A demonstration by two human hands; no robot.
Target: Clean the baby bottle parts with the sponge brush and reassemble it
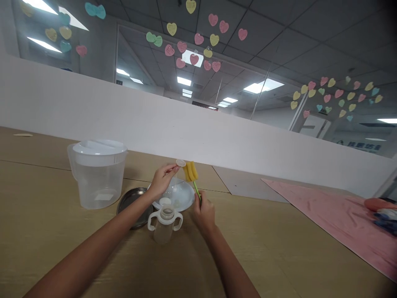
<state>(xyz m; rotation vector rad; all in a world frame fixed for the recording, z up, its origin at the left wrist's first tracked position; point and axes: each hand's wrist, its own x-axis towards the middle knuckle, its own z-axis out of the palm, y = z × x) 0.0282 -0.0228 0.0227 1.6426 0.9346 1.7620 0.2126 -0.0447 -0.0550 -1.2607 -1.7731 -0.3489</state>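
Observation:
Between the fingertips of my left hand point(163, 179) is a small round clear disc point(180, 163), perhaps a bottle part. My right hand point(204, 211) is wrapped round the green handle of a bottle brush with a yellow sponge head point(190, 171). The sponge is right beside the disc; whether they touch I cannot tell. Below my hands an uncapped baby bottle point(163, 227) with two white handles stands upright. Behind it lies a white bowl point(186, 194) with pale small parts inside. A dark metal dish point(132, 207) is partly hidden by my left forearm.
A clear lidded pitcher point(99, 178) stands at the left of the wooden table point(273, 248). A pink cloth point(328, 215) covers the right side, with a red and blue bundle point(383, 211) on it. A low white wall point(186, 128) with glass above bounds the far edge.

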